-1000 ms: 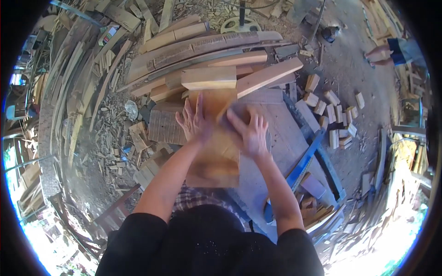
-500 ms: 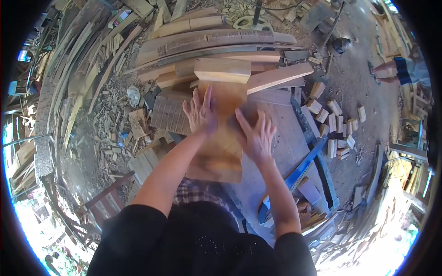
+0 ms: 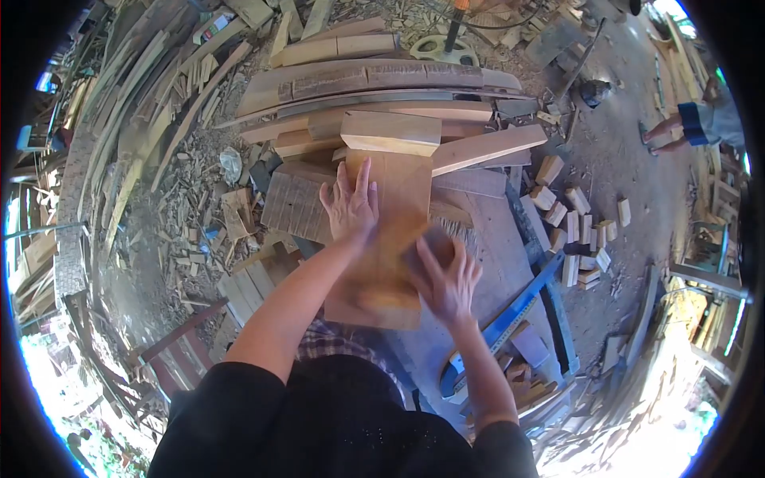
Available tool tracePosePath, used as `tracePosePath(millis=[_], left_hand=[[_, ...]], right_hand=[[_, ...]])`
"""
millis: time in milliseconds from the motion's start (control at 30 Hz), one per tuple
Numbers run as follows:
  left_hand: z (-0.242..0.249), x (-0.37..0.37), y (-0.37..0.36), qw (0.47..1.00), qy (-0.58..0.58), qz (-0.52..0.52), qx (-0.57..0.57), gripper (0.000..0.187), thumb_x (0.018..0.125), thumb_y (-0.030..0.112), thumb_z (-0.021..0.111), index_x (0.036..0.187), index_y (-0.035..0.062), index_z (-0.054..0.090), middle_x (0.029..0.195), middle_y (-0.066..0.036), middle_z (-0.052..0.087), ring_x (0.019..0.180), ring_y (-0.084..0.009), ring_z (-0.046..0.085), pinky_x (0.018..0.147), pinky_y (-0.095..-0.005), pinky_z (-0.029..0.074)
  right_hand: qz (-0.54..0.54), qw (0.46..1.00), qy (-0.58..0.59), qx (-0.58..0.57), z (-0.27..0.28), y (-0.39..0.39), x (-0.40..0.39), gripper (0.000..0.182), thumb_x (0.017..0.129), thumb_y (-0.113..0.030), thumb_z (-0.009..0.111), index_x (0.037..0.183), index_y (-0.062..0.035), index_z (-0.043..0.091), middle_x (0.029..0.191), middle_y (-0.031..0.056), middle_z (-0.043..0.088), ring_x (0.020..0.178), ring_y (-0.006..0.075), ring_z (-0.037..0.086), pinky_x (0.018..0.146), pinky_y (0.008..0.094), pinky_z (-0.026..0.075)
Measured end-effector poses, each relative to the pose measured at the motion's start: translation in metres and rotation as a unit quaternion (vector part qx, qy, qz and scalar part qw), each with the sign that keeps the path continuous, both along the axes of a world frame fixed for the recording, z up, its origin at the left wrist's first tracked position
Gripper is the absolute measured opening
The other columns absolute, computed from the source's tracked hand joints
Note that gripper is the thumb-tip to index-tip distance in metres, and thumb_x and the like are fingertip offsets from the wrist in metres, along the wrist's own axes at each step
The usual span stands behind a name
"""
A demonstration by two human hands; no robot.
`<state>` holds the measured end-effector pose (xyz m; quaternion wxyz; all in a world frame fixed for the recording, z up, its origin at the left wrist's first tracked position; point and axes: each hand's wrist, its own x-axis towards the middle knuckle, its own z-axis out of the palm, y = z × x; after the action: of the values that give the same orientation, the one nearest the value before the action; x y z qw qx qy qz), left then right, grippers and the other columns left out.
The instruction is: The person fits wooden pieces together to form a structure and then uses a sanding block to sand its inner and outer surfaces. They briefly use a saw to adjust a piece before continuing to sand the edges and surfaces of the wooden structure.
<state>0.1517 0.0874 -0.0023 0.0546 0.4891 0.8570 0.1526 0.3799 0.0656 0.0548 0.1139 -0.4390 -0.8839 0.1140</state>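
A smooth, light-brown wooden piece (image 3: 402,187) lies lengthwise before me, with a thick wooden block (image 3: 390,131) at its far end and a wide base (image 3: 372,312) near my body. My left hand (image 3: 351,209) rests flat on its left side, fingers spread toward the far block. At the right edge, my right hand (image 3: 448,280) has its fingers bent over a dark, flat piece (image 3: 430,243), blurred and partly hidden beneath them. A handsaw (image 3: 510,312) with a blue blade lies to the right of my right forearm.
Beams and boards (image 3: 382,77) are stacked beyond the wooden piece. Several small wood blocks (image 3: 578,227) lie on the ground at right. Long offcuts (image 3: 135,103) and scraps spread over the left. A person (image 3: 693,123) stands at the far right.
My right hand has moved down toward my body along the wood's right edge, with the dark flat piece. My left hand stays on the wood. The view has shifted slightly.
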Motion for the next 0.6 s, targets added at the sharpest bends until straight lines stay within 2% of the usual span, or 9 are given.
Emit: tracePosePath(millis=[100, 167, 233, 333, 467, 600], left_hand=[[0.003, 0.000, -0.010, 1.000, -0.002, -0.018, -0.012, 0.052, 0.106, 0.035, 0.036, 0.157, 0.0273, 0.029, 0.152, -0.029, 0.034, 0.137, -0.0364, 0.043, 0.117, -0.0569, 0.014], [0.011, -0.001, -0.003, 1.000, -0.007, -0.019, -0.013, 0.052, 0.106, 0.035, 0.037, 0.157, 0.0267, 0.030, 0.152, -0.030, 0.035, 0.137, -0.0368, 0.043, 0.117, -0.0568, 0.015], [0.005, -0.003, 0.000, 1.000, -0.002, -0.016, -0.012, 0.052, 0.106, 0.035, 0.038, 0.157, 0.0264, 0.030, 0.151, -0.030, 0.036, 0.136, -0.0370, 0.045, 0.116, -0.0568, 0.015], [0.001, -0.002, -0.005, 1.000, 0.008, -0.016, -0.006, 0.053, 0.105, 0.035, 0.039, 0.156, 0.0260, 0.031, 0.149, -0.030, 0.038, 0.134, -0.0369, 0.047, 0.116, -0.0567, 0.016], [0.000, -0.001, -0.002, 1.000, 0.026, -0.012, 0.008, 0.053, 0.104, 0.035, 0.042, 0.156, 0.0256, 0.033, 0.148, -0.029, 0.040, 0.134, -0.0355, 0.047, 0.116, -0.0570, 0.016], [-0.001, 0.001, -0.003, 1.000, 0.007, -0.011, 0.010, 0.054, 0.104, 0.034, 0.042, 0.156, 0.0262, 0.032, 0.148, -0.030, 0.040, 0.134, -0.0356, 0.047, 0.116, -0.0575, 0.016]], right_hand=[[0.006, 1.000, 0.013, 0.010, -0.006, -0.005, 0.005, 0.060, 0.083, -0.036, 0.074, 0.141, -0.0321, 0.057, 0.135, 0.0221, 0.044, 0.115, 0.0391, 0.048, 0.095, 0.0514, 0.036], [0.010, 0.999, 0.031, 0.011, 0.000, 0.036, -0.028, 0.061, 0.084, -0.038, 0.073, 0.142, -0.0308, 0.056, 0.134, 0.0221, 0.044, 0.114, 0.0389, 0.048, 0.095, 0.0516, 0.036], [-0.013, 0.998, 0.057, 0.029, -0.004, 0.078, -0.063, 0.059, 0.088, -0.041, 0.068, 0.144, -0.0366, 0.052, 0.134, 0.0239, 0.044, 0.109, 0.0382, 0.049, 0.090, 0.0526, 0.036], [-0.007, 0.998, 0.058, 0.014, 0.001, 0.079, -0.056, 0.059, 0.088, -0.041, 0.067, 0.145, -0.0366, 0.050, 0.134, 0.0238, 0.045, 0.107, 0.0371, 0.049, 0.089, 0.0528, 0.036], [0.017, 0.999, 0.030, 0.014, -0.006, 0.007, 0.018, 0.061, 0.087, -0.040, 0.069, 0.145, -0.0365, 0.050, 0.136, 0.0237, 0.044, 0.111, 0.0377, 0.049, 0.092, 0.0523, 0.036], [0.012, 0.999, 0.020, 0.024, -0.007, 0.032, -0.016, 0.060, 0.086, -0.039, 0.070, 0.144, -0.0371, 0.052, 0.136, 0.0235, 0.044, 0.114, 0.0383, 0.048, 0.094, 0.0525, 0.035]])
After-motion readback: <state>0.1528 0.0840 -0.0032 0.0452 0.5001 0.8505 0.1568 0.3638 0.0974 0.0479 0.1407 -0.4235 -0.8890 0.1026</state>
